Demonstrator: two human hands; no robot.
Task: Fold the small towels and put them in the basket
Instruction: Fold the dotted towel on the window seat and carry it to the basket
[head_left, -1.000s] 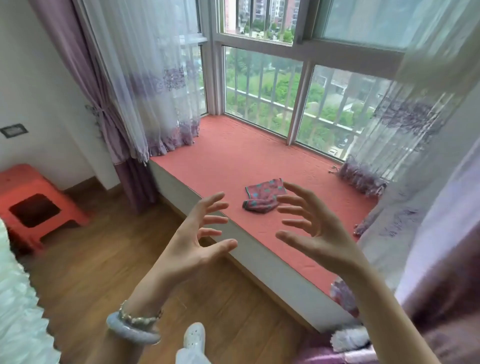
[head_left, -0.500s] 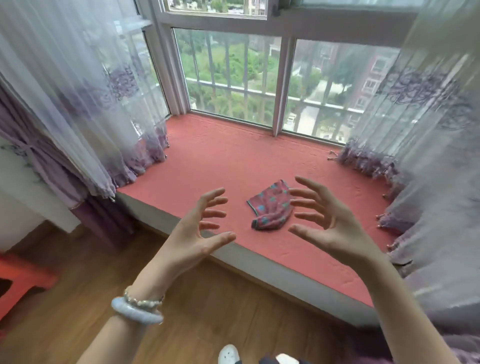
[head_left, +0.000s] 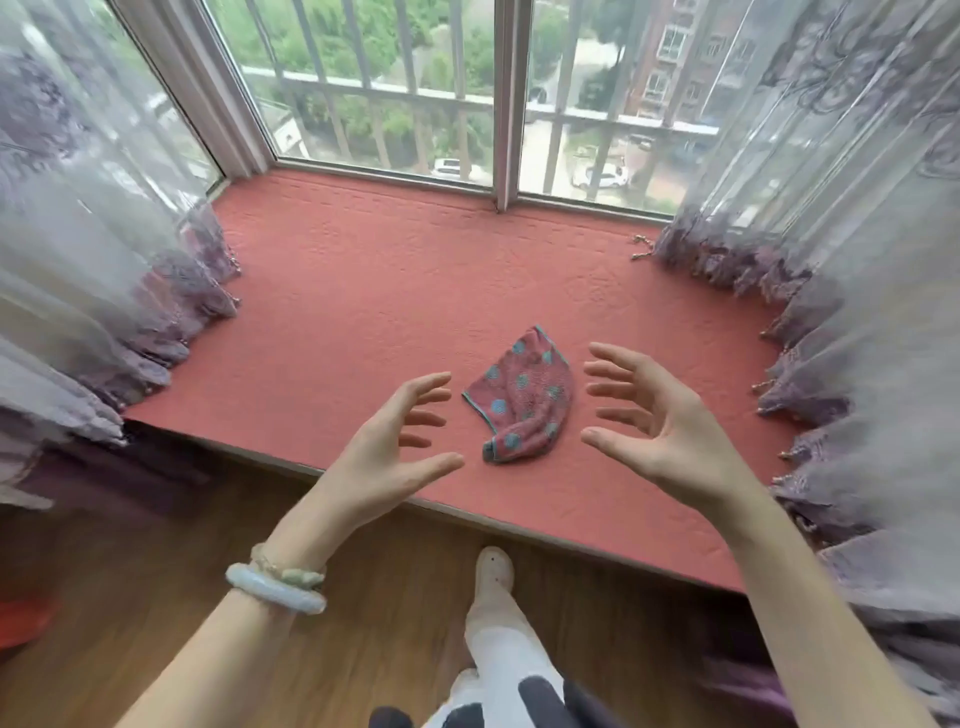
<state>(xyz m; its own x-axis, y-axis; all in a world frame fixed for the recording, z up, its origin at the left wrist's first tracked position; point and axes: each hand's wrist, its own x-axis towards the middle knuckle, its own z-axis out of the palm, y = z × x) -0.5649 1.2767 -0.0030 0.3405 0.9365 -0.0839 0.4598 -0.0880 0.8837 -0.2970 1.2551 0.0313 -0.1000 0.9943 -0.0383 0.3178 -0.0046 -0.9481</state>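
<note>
The dotted pink towel (head_left: 522, 397) lies crumpled at frame centre, its long axis running from upper right to lower left. The left hand (head_left: 387, 452) and right hand (head_left: 660, 421) flank it with fingers spread, not touching it.

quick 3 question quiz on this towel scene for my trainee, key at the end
1. True or false: the left hand and right hand are both open, neither touching the towel.
2. The towel lies on: A the wooden floor, B the red window seat, C a stool.
3. How many towels are in view?
Key: 1 true; 2 B; 3 one.
</note>
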